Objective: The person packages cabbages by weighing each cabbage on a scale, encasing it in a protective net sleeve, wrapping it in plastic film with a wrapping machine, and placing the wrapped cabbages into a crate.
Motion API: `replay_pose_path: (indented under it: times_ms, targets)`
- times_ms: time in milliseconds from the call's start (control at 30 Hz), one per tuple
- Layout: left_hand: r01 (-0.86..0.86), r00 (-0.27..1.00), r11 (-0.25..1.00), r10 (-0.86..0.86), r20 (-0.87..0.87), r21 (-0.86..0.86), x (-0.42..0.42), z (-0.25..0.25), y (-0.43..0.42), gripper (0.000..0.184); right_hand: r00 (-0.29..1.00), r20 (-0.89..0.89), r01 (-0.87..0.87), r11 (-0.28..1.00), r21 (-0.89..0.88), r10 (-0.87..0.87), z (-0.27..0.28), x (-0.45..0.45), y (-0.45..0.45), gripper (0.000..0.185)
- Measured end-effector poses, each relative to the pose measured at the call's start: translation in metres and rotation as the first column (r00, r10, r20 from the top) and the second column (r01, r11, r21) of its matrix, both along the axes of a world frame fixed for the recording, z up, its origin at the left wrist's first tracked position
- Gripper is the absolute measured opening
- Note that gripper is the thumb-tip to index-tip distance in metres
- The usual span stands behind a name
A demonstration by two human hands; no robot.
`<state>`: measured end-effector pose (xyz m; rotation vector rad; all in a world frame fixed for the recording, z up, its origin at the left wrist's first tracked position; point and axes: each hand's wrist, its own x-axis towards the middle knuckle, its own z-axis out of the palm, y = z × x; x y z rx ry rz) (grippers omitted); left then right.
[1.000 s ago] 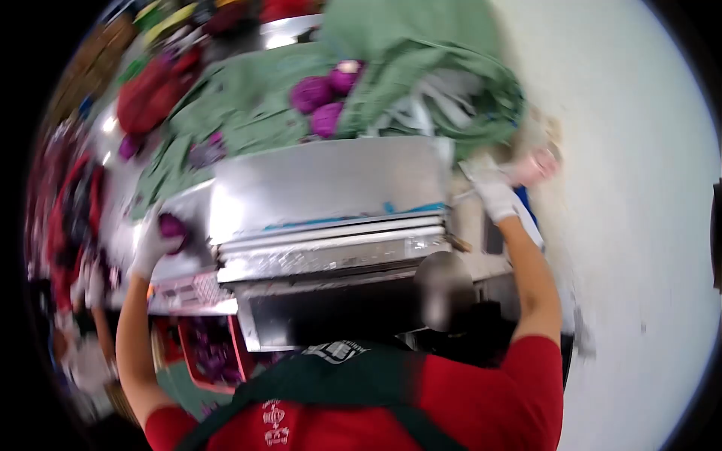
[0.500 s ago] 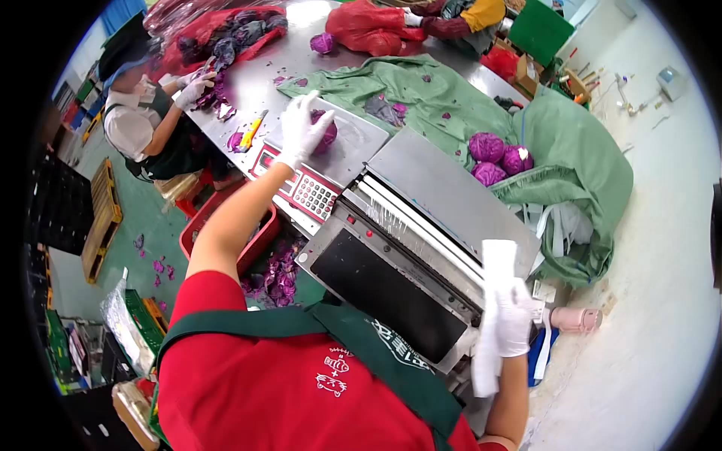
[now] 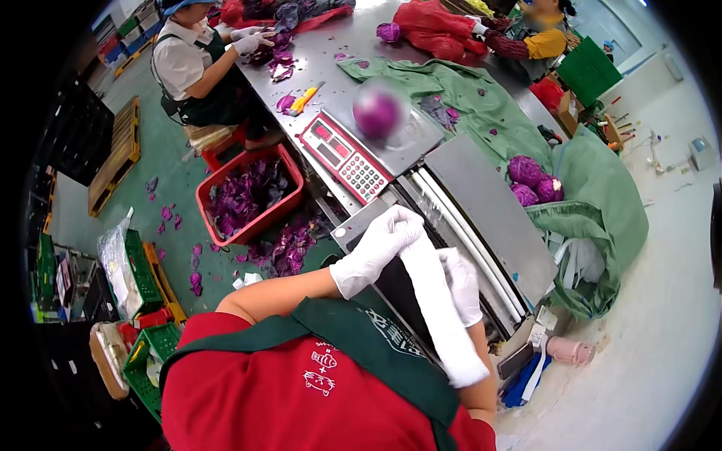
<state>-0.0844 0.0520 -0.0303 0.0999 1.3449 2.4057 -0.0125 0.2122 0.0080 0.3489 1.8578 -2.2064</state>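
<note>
A white cloth-like strip (image 3: 438,304) hangs in front of my body, over the wrapping machine (image 3: 489,218). My left hand (image 3: 387,244), in a white glove, pinches the strip's upper end. My right hand (image 3: 460,286), also gloved, is beside the strip; its fingers are partly hidden behind it, so its hold cannot be made out. One purple cabbage (image 3: 377,111) rests on the metal plate of the scale (image 3: 347,159), beyond my left hand. The scale's red-framed display is lit.
Several purple cabbages (image 3: 525,171) lie by a green sack (image 3: 602,218). A red bin (image 3: 252,194) holds purple leaves. A yellow knife (image 3: 304,98) lies on the metal table. One co-worker (image 3: 197,68) sits at the left; another (image 3: 535,43) is at the far side. A pink bottle (image 3: 571,350) is at right.
My left hand has left the cabbage on the scale and come back to the strip's upper end. My right hand and the strip have moved left, over the machine. The view has shifted.
</note>
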Motion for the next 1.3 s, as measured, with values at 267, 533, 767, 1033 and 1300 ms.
replay_pose_path:
  times_ms: [267,533,767,1033,1300]
  targets:
    - [-0.551,0.591,0.781,0.115,-0.799,-0.295,-0.035,0.003,-0.030,0.007,0.937,-0.238,0.221,0.961,-0.164,-0.256,-0.036,-0.055,-0.065,0.046]
    - [0.193,0.955,0.956,-0.235,0.181,0.220,-0.114,-0.018,-0.072,0.021,0.876,0.104,0.477,0.819,-0.318,-0.470,-0.012,-0.144,-0.084,0.018]
    - [-0.155,0.966,0.843,0.019,-0.260,-0.516,-0.267,-0.054,-0.136,0.022,0.992,0.025,-0.106,0.725,0.681,0.122,-0.028,-0.245,-0.047,0.031]
    - [-0.463,0.691,0.326,-0.450,-0.566,-0.824,-0.358,-0.131,-0.097,0.021,1.000,-0.024,0.021,0.636,0.772,-0.003,-0.140,-0.380,-0.014,0.041]
    - [0.252,0.844,0.855,-0.423,0.328,0.453,-0.263,-0.036,-0.098,0.031,0.930,-0.169,0.359,0.908,0.216,-0.327,-0.040,-0.265,-0.084,0.021]
